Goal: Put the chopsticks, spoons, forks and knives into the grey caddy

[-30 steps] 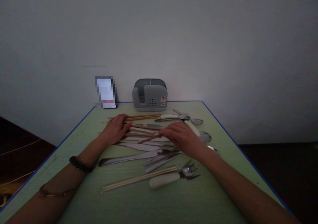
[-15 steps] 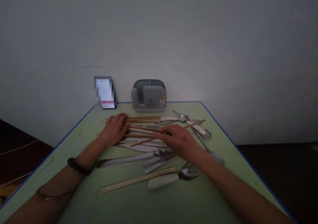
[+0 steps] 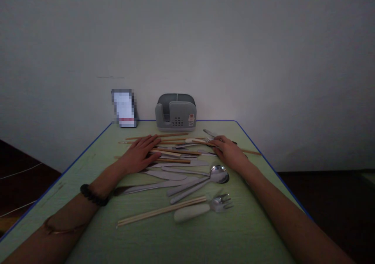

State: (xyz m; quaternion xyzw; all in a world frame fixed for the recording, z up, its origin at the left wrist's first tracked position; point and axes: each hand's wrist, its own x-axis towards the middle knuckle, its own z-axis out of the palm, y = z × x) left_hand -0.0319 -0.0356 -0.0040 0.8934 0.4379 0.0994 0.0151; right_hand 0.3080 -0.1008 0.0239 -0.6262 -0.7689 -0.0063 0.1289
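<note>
My left hand (image 3: pixel 142 152) lies palm down with its fingers spread over a bundle of wooden chopsticks (image 3: pixel 172 152). On the right, my right hand (image 3: pixel 230 151) curls over a brown chopstick (image 3: pixel 251 152), which passes between thumb and fingers and sticks out on both sides. Under and beside this hand is a white-handled fork (image 3: pixel 195 140); its far parts are covered. Nearer me, table knives (image 3: pixel 165 175) and spoons (image 3: pixel 218 174) lie in a loose row. Closest are a pair of pale chopsticks (image 3: pixel 161 212) and another white-handled fork (image 3: pixel 193 211).
A grey cutlery holder (image 3: pixel 183 113) with a slotted front stands at the back of the green table (image 3: pixel 140 244), against the wall. To its left a phone (image 3: pixel 125 107) leans upright, its screen blurred. Blue edging (image 3: pixel 79 160) runs round the tabletop.
My right hand has moved right and away from me, turning the brown chopstick and uncovering the spoon bowls. Cutlery on the right has shifted. My left hand has slid slightly right.
</note>
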